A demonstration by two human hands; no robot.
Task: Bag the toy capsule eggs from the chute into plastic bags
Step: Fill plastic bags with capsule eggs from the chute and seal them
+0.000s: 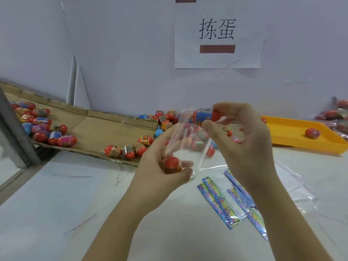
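Far left: cardboard chute [105,129] slopes down toward the middle and carries a cluster of capsule eggs [40,127] at its upper end; a few more eggs [128,150] lie near its lower lip. White tabletop [56,204] runs below it. Centre-left: left hand [162,166], palm up, fingers curled round a red egg [172,164]; the lower end of a clear plastic bag [188,144] meets those fingers. Cannot tell whether this egg sits inside the bag or against it. The bag stands roughly upright between the two hands, mouth uppermost. At the mouth: blue-labelled egg [205,116], pinched between thumb and fingers of the right hand [243,140], lying sideways. On the wall above hangs a paper sign [216,34] with two printed characters. Below the right hand, several iridescent foil packets [226,202] lie flat on the tabletop, and a heap of empty clear bags [293,185] sits just beside them. Right: yellow tray [293,132] holds a single egg [312,133]. Far right edge: bagged eggs [337,117], piled.
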